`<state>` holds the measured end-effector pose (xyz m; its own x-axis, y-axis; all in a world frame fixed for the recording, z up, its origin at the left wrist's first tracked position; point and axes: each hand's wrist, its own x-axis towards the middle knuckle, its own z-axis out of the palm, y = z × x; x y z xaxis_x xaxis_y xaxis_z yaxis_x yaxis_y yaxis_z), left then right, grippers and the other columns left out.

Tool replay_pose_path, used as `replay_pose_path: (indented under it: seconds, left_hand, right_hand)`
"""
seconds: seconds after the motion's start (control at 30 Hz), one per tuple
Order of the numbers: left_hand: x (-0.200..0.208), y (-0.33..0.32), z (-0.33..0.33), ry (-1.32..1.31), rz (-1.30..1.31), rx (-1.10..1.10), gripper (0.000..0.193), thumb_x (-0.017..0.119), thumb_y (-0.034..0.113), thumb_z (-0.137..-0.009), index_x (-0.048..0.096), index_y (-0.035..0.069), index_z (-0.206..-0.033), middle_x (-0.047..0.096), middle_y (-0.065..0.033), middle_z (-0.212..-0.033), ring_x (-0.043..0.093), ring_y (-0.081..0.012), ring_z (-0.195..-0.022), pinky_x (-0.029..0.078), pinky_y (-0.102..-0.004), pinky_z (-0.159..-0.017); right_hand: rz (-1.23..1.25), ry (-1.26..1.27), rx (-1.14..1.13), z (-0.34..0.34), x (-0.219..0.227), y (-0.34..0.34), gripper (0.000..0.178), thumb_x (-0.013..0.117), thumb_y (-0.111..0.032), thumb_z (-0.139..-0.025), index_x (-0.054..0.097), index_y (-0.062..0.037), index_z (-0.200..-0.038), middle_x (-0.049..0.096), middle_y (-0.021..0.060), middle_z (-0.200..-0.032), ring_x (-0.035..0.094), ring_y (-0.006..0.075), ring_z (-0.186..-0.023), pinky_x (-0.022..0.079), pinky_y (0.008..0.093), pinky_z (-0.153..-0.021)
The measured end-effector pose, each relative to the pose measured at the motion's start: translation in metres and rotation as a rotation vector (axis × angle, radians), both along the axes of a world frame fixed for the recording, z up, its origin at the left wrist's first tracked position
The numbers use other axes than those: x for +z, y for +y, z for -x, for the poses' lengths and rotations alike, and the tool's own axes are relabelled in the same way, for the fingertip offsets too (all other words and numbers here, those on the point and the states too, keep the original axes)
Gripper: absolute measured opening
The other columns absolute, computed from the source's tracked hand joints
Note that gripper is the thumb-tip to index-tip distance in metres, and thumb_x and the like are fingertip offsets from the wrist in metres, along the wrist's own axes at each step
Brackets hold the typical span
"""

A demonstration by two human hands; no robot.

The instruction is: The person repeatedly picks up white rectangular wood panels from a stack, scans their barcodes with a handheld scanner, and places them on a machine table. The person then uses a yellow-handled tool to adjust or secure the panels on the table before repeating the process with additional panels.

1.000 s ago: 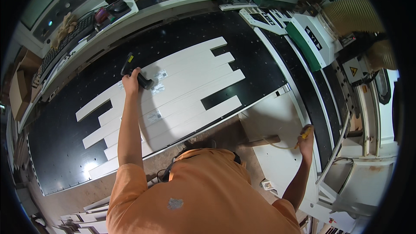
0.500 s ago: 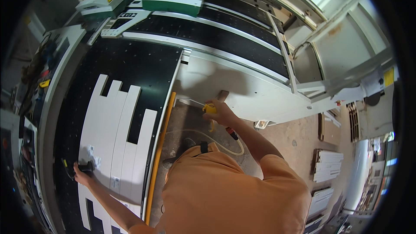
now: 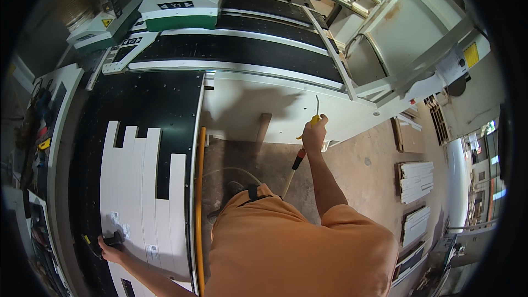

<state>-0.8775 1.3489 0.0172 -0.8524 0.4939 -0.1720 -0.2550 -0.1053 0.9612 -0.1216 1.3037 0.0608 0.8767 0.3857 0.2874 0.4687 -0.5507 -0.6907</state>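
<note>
My right hand (image 3: 314, 134) is closed around a yellow air blow gun (image 3: 315, 120), its thin bent nozzle pointing away from me. From its red-and-black fitting, a pale hose (image 3: 289, 180) runs down toward my waist. On the left, my left hand (image 3: 112, 252) grips a black handheld scanner (image 3: 115, 238) with a yellow mark, low over the boards. Beneath and beside it, white boards (image 3: 127, 181) of uneven length lie side by side on the black machine bed (image 3: 170, 99). Small printed labels (image 3: 153, 250) are stuck on some boards.
A yellow rail (image 3: 201, 203) edges the bed beside me. Ahead stand a white machine panel (image 3: 247, 88) and a green-and-white machine head (image 3: 181, 14). Stacked white panels (image 3: 416, 181) lie on the floor at right. A tool-laden bench (image 3: 41, 143) stands far left.
My right hand has swung right and forward with the blow gun, drawing the hose straighter. My left hand still grips the scanner over the boards. The whole view has shifted.
</note>
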Motion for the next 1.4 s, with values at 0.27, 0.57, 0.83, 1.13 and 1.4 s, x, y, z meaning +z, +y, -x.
replay_pose_path:
  seconds: [0.27, 0.57, 0.83, 1.13, 1.4]
  left_hand:
    - [-0.003, -0.003, -0.005, 0.092, -0.032, 0.038, 0.034, 0.079, 0.024, -0.082, 0.067, -0.007, -0.081, 0.063, -0.0052, -0.074, 0.057, -0.0151, -0.066, 0.047, -0.0325, -0.060]
    - [0.008, -0.006, -0.010, 0.214, 0.062, -0.001, 0.033, 0.077, 0.026, -0.084, 0.068, -0.006, -0.084, 0.065, -0.0035, -0.079, 0.057, -0.0134, -0.072, 0.046, -0.0305, -0.068]
    - [-0.006, -0.004, -0.001, 0.205, 0.062, -0.013, 0.040, 0.077, 0.028, -0.085, 0.068, -0.011, -0.084, 0.067, -0.0068, -0.079, 0.059, -0.0148, -0.070, 0.048, -0.0320, -0.067]
    - [-0.003, -0.008, -0.001, 0.301, 0.165, 0.014, 0.036, 0.077, 0.026, -0.083, 0.067, -0.008, -0.084, 0.065, -0.0044, -0.077, 0.056, -0.0139, -0.069, 0.046, -0.0304, -0.067]
    - [0.013, -0.009, -0.020, 0.185, -0.021, 0.022, 0.024, 0.076, 0.015, -0.083, 0.068, -0.001, -0.099, 0.061, -0.0006, -0.080, 0.053, -0.0094, -0.068, 0.043, -0.0278, -0.060]
  right_hand:
    - [-0.079, 0.269, 0.643, 0.107, 0.059, 0.047, 0.035, 0.058, -0.014, -0.099, 0.047, 0.0040, -0.127, 0.067, 0.0141, -0.083, 0.066, 0.0181, -0.072, 0.053, 0.0307, -0.066]
    - [0.242, 0.431, 1.575, 0.261, 0.137, 0.021, 0.038, 0.064, -0.018, -0.098, 0.046, 0.0003, -0.126, 0.068, 0.0145, -0.089, 0.069, 0.0212, -0.074, 0.053, 0.0351, -0.066]
    - [0.764, 1.523, 1.898, 0.304, 0.111, -0.012, 0.072, 0.074, -0.013, -0.089, 0.035, 0.0000, -0.149, 0.063, 0.0088, -0.117, 0.062, 0.0125, -0.096, 0.050, 0.0244, -0.076]
    - [0.832, 1.114, 1.865, 0.273, 0.049, -0.006, 0.039, 0.060, -0.035, -0.102, 0.061, -0.0016, -0.122, 0.066, 0.0063, -0.099, 0.063, 0.0156, -0.091, 0.051, 0.0300, -0.080]
    - [0.010, 0.593, 1.230, 0.241, 0.004, 0.075, 0.035, 0.039, -0.041, -0.110, 0.052, -0.0100, -0.102, 0.046, -0.0032, -0.065, 0.040, 0.0058, -0.043, 0.035, 0.0215, -0.040]
